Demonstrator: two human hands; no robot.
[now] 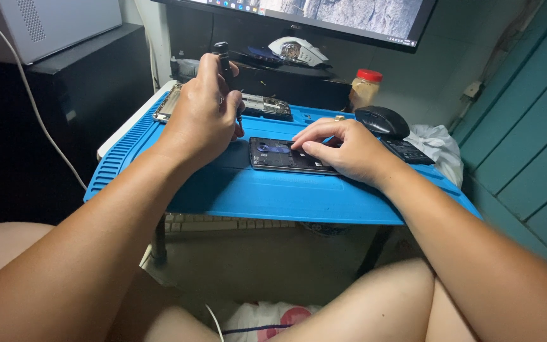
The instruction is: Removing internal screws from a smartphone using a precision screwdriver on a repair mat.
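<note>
A flat black opened phone with its back cover off lies on the bright blue ribbed rubber work mat that covers the small table, its long axis running left to right across the person's view. The right hand rests flat on the phone's right half, fingers spread and pressing it down, closed on nothing. The left hand hovers just beside the phone's left end, a little above and behind it, its grip closed around a slim black screwdriver held upright, tip pointing down towards the phone's upper left corner. Behind them on the mat lies a stripped circuit-board frame, with a black computer mouse and a red-lidded jar further right.
</note>
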